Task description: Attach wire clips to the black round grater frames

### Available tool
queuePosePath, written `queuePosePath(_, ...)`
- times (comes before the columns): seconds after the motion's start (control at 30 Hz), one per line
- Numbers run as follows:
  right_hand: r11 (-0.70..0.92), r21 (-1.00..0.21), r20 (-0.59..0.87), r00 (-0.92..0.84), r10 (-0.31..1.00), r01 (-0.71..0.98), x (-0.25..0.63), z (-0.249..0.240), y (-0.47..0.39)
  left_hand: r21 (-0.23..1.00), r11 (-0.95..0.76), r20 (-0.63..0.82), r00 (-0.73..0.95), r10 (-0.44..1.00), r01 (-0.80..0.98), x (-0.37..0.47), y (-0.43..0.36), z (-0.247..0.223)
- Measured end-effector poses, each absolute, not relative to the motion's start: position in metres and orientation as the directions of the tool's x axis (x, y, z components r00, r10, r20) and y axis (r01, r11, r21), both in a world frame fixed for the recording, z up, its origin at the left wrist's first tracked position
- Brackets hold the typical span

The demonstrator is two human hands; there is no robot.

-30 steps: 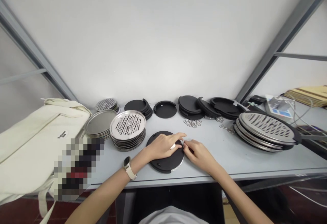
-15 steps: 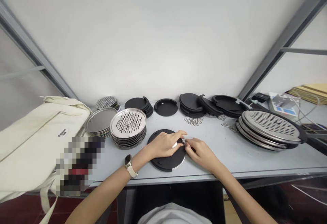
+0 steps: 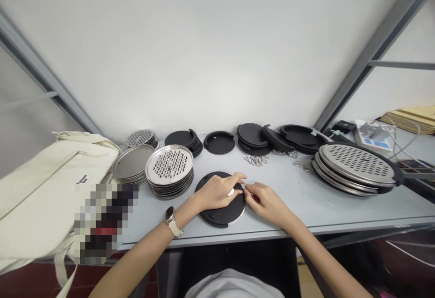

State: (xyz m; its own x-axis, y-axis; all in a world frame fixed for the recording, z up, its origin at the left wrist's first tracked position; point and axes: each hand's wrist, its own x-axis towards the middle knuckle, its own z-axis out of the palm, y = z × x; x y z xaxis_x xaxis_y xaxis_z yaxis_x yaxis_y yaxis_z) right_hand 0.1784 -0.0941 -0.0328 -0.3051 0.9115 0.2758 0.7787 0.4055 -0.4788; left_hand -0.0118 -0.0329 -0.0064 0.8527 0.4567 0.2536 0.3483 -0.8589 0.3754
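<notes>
A round black disc [image 3: 217,217] lies flat near the table's front edge, with a strip of silvery metal showing along its lower right rim. Over it rests my left hand [image 3: 216,193], its thumb and forefinger reaching to the right rim and gripping there. Something small and white [image 3: 231,192] shows by its fingers; what it is I cannot tell. My right hand [image 3: 267,203] is closed in a pinch at the same rim, close to the left fingertips. A small metallic glint shows between the hands, but the pinched piece is mostly hidden.
To the left stand a stack of round metal graters [image 3: 170,164], plain metal discs [image 3: 132,162] and a cream bag [image 3: 50,189]. Black discs [image 3: 219,143] line the wall. Wire clips [image 3: 256,160] lie before them. More perforated metal plates [image 3: 355,164] are stacked at right.
Both hands stay at the disc's right rim, with only a slight shift of the fingers. The whole view has moved a little.
</notes>
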Motion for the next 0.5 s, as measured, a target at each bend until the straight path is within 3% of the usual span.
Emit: queuePosePath(0.5, 0.398, -0.483, 0.265, -0.303, 0.915, 0.780, 0.1786, -0.0332, -0.0946, 0.364, -0.861, 0.265, 0.846, 0.462, 0.356, -0.0117, -0.0334, -0.0071)
